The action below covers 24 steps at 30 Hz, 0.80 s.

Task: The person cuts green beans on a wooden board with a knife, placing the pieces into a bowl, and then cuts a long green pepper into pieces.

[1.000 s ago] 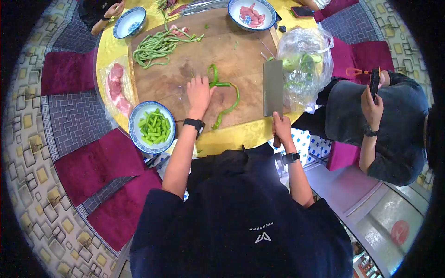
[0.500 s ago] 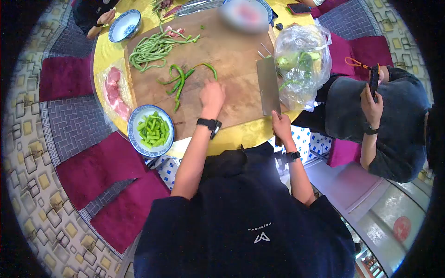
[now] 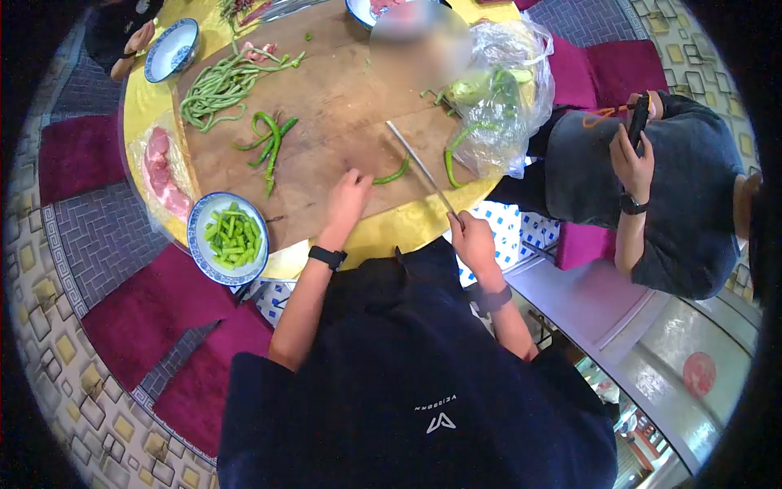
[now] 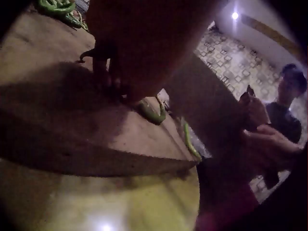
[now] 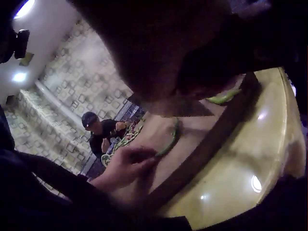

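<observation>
My left hand (image 3: 349,200) is low over the wooden cutting board (image 3: 326,122), fingers curled around the stem end of a long green pepper (image 3: 393,173). In the left wrist view the pepper's stem (image 4: 86,55) pokes out on one side of the fingers and its body (image 4: 153,114) on the other. My right hand (image 3: 475,243) grips the handle of a cleaver (image 3: 419,167), its blade seen edge-on, just right of the pepper's tip. A few long green peppers (image 3: 273,159) lie at the board's middle left, and another (image 3: 450,163) lies near its right edge.
A bowl of cut green pieces (image 3: 232,236) stands left of the board, beside wrapped raw meat (image 3: 159,167). Long beans (image 3: 216,98) lie at the back left. A plastic bag of vegetables (image 3: 505,106) is on the right, near another person (image 3: 635,179) holding a phone.
My left hand has drawn one pepper away from the others, rightward and toward the board's front edge. The cleaver has turned from flat to edge-on and come left toward that pepper.
</observation>
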Each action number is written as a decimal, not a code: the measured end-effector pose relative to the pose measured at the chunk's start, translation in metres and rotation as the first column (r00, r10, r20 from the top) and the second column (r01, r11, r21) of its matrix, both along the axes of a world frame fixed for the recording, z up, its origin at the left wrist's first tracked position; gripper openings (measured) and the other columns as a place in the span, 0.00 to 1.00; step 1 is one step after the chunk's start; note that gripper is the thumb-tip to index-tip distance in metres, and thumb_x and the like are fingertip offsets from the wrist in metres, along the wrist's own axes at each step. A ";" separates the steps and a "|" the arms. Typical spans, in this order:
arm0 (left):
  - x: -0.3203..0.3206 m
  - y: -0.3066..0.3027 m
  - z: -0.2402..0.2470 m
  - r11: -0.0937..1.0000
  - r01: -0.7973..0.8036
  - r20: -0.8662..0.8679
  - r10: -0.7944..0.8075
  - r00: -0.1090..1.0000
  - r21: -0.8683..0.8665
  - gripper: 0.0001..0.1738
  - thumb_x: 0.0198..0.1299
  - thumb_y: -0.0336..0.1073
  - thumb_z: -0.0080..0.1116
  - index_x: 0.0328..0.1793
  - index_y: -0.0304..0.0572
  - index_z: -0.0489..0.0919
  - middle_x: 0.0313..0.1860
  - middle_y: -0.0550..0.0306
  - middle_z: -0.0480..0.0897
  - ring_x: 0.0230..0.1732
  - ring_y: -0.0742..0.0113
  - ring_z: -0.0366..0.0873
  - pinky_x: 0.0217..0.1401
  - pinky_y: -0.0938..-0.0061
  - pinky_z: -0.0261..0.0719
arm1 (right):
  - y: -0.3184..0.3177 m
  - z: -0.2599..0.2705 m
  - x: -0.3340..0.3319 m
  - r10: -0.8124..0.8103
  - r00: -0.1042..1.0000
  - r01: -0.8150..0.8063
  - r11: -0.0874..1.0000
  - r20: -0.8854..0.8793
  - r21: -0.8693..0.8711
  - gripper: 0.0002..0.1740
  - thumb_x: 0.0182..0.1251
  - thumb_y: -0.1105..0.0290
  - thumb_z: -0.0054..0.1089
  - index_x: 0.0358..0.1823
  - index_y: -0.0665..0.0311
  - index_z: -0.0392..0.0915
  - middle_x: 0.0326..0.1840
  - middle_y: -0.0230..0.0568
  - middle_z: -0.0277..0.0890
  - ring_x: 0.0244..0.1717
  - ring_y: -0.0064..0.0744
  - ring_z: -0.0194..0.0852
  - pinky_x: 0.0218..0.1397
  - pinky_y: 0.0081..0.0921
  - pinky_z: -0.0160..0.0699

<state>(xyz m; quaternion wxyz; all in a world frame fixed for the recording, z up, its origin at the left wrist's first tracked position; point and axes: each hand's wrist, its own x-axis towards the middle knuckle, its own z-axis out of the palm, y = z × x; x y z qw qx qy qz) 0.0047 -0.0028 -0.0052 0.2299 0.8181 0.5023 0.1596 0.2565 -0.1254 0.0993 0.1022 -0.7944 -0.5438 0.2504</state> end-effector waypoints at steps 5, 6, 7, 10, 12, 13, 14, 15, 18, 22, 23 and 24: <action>-0.007 0.004 0.010 0.998 0.064 -0.153 -0.064 0.986 -0.004 0.13 0.60 0.34 0.60 0.50 0.53 0.86 0.44 0.54 0.79 0.47 0.53 0.84 0.43 0.57 0.84 | 0.016 0.013 -0.010 0.060 0.997 -0.058 0.997 0.049 -0.050 0.23 0.76 0.56 0.59 0.28 0.68 0.78 0.22 0.62 0.77 0.27 0.67 0.79 0.33 0.56 0.77; -0.010 0.011 0.024 0.997 0.082 -0.192 -0.083 0.978 -0.013 0.14 0.61 0.34 0.60 0.52 0.55 0.87 0.44 0.54 0.80 0.47 0.54 0.84 0.43 0.58 0.84 | 0.023 0.013 -0.013 0.067 0.997 -0.065 0.997 0.041 -0.046 0.23 0.76 0.56 0.59 0.28 0.68 0.77 0.22 0.62 0.77 0.27 0.67 0.79 0.33 0.56 0.77; -0.013 0.016 0.033 0.995 0.099 -0.233 -0.101 0.967 -0.020 0.15 0.61 0.34 0.61 0.53 0.57 0.88 0.44 0.53 0.80 0.48 0.54 0.84 0.43 0.58 0.84 | 0.028 0.012 -0.015 0.063 0.998 -0.063 0.997 0.010 -0.046 0.23 0.76 0.57 0.59 0.28 0.69 0.78 0.22 0.63 0.77 0.27 0.67 0.79 0.34 0.57 0.77; -0.025 0.026 0.023 0.984 0.144 -0.226 -0.118 0.967 0.101 0.12 0.56 0.35 0.61 0.47 0.54 0.87 0.45 0.55 0.80 0.48 0.54 0.84 0.42 0.58 0.86 | 0.032 0.004 -0.017 0.078 0.995 -0.080 0.997 -0.060 -0.024 0.22 0.76 0.58 0.59 0.28 0.69 0.78 0.23 0.64 0.76 0.28 0.69 0.78 0.34 0.57 0.77; -0.029 0.039 0.019 0.982 0.146 -0.173 -0.124 0.977 0.121 0.12 0.55 0.36 0.61 0.46 0.54 0.87 0.46 0.56 0.80 0.52 0.55 0.83 0.43 0.60 0.86 | 0.046 -0.004 -0.015 0.125 0.991 -0.125 0.992 -0.054 -0.004 0.21 0.76 0.59 0.59 0.28 0.70 0.79 0.23 0.66 0.76 0.28 0.70 0.78 0.35 0.57 0.77; -0.031 0.040 0.016 0.982 0.147 -0.153 -0.129 0.980 0.115 0.12 0.56 0.35 0.61 0.46 0.54 0.87 0.46 0.56 0.80 0.52 0.56 0.83 0.43 0.60 0.86 | 0.049 -0.003 -0.016 0.132 0.989 -0.132 0.991 -0.066 0.001 0.23 0.76 0.58 0.58 0.29 0.71 0.80 0.23 0.65 0.77 0.29 0.70 0.78 0.35 0.57 0.78; -0.032 0.031 0.011 0.985 0.150 -0.131 -0.138 0.982 0.088 0.13 0.56 0.35 0.61 0.47 0.54 0.88 0.47 0.57 0.80 0.53 0.56 0.82 0.43 0.61 0.86 | 0.049 -0.004 -0.018 0.137 0.990 -0.138 0.991 -0.042 0.001 0.24 0.76 0.57 0.58 0.29 0.72 0.80 0.23 0.65 0.77 0.29 0.70 0.79 0.36 0.57 0.78; -0.033 0.030 0.017 0.982 0.152 -0.143 -0.135 0.980 0.114 0.13 0.57 0.34 0.60 0.47 0.54 0.89 0.47 0.57 0.80 0.53 0.56 0.83 0.45 0.61 0.85 | 0.051 -0.009 -0.019 0.143 0.989 -0.143 0.990 -0.022 -0.009 0.24 0.76 0.56 0.58 0.29 0.72 0.80 0.23 0.65 0.77 0.30 0.70 0.79 0.36 0.57 0.78; -0.033 0.031 0.022 0.989 0.147 -0.174 -0.141 0.974 0.017 0.15 0.61 0.35 0.60 0.52 0.57 0.89 0.49 0.57 0.83 0.53 0.55 0.83 0.48 0.60 0.85 | 0.061 -0.024 -0.023 0.196 0.979 -0.193 0.979 0.054 -0.057 0.27 0.76 0.52 0.57 0.28 0.72 0.83 0.25 0.65 0.80 0.31 0.69 0.80 0.38 0.58 0.80; -0.038 0.020 0.004 0.995 0.073 -0.089 -0.068 0.994 0.060 0.13 0.63 0.34 0.60 0.53 0.53 0.87 0.47 0.52 0.83 0.48 0.50 0.84 0.45 0.58 0.84 | 0.061 -0.035 -0.033 0.190 0.977 -0.175 0.973 0.093 -0.152 0.28 0.76 0.52 0.56 0.28 0.72 0.84 0.27 0.67 0.80 0.32 0.69 0.81 0.38 0.58 0.80; -0.039 0.016 0.002 0.998 0.029 -0.071 -0.026 0.997 0.050 0.12 0.64 0.35 0.60 0.52 0.52 0.86 0.46 0.51 0.83 0.46 0.48 0.84 0.45 0.57 0.84 | 0.064 -0.037 -0.031 0.180 0.979 -0.163 0.973 0.092 -0.163 0.28 0.76 0.52 0.56 0.28 0.71 0.84 0.27 0.67 0.80 0.32 0.69 0.81 0.39 0.58 0.81; -0.039 0.009 0.003 0.999 -0.010 -0.056 0.012 0.998 0.034 0.11 0.64 0.35 0.60 0.52 0.50 0.85 0.46 0.50 0.83 0.45 0.47 0.84 0.44 0.56 0.84 | 0.064 -0.036 -0.029 0.167 0.984 -0.158 0.980 0.064 -0.123 0.28 0.76 0.51 0.56 0.29 0.72 0.84 0.27 0.68 0.80 0.32 0.69 0.81 0.39 0.57 0.81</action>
